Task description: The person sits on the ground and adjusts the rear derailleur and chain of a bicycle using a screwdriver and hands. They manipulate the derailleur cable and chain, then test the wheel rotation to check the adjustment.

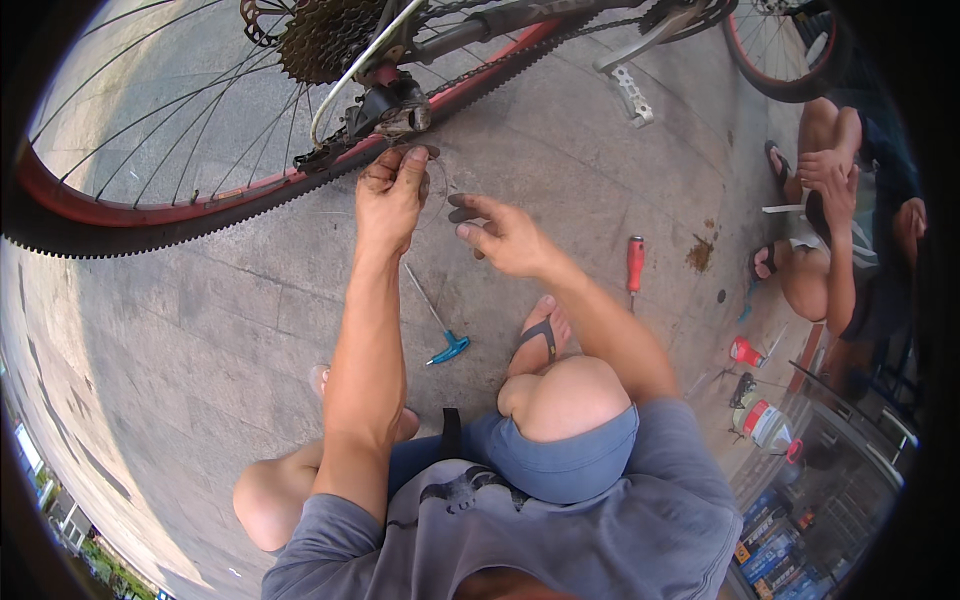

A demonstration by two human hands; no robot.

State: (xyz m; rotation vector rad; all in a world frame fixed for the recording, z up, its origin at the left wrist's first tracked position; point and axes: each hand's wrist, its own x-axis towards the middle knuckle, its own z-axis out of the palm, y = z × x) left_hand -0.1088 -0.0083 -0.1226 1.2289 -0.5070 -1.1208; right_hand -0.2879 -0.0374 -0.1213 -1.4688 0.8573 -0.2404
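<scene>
Just below the rear derailleur of a bicycle, my left hand is closed, thumb pressed on the fingers. A thin cable comes out of its grip and curves toward my right hand; its exact path is hard to make out. My right hand is close by on the right, its darkened fingertips apart from the thumb, with nothing visible between them. Above the derailleur sits the rear cassette, and a pale cable housing arcs down past it. The rear tyre runs behind my left hand.
A blue T-handle hex key lies on the paving below my hands. Further right are a red-handled screwdriver, another red-handled tool and a plastic bottle. Another person sits at the right. A pedal hangs at the top.
</scene>
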